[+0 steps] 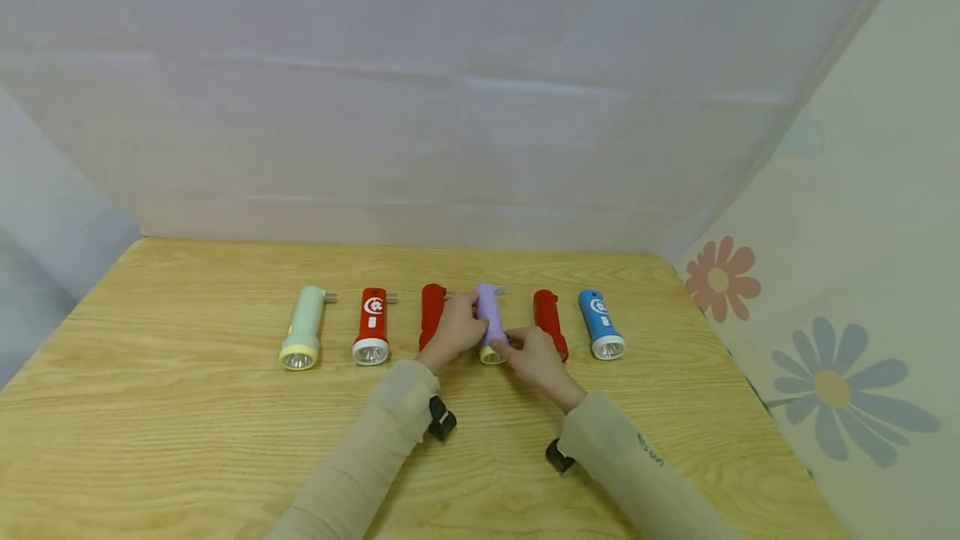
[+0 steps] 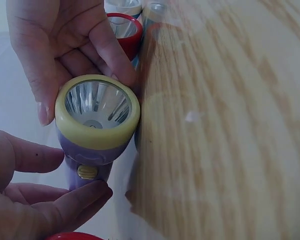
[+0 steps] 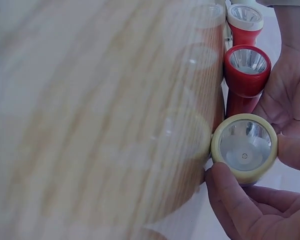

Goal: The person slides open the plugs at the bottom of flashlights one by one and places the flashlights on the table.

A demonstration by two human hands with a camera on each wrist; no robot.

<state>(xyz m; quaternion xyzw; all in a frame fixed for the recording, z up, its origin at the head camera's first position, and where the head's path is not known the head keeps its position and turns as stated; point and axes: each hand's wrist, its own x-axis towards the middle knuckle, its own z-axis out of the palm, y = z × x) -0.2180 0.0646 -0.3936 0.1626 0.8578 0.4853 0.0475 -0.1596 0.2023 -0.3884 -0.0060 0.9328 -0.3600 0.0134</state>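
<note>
A purple flashlight [image 1: 489, 312] with a yellow rim lies on the table, its lens facing me and metal prongs sticking out to the right at its far end. My left hand [image 1: 455, 328] holds its body from the left, thumb and fingers around the barrel near the yellow switch [image 2: 87, 172]. From the right, my right hand [image 1: 537, 357] pinches the yellow rim [image 3: 244, 175] at the lens end. A red flashlight [image 1: 432, 315] lies just left of it, partly hidden behind my left hand. Another red flashlight [image 1: 548, 315] is close behind my right hand.
Further left along the same row lie a red flashlight with a white rim [image 1: 371, 323] and a pale green one [image 1: 303, 325]. A blue flashlight [image 1: 598, 322] ends the row at the right. The wooden table [image 1: 187, 423] meets a white sheet [image 1: 375, 148] at the back.
</note>
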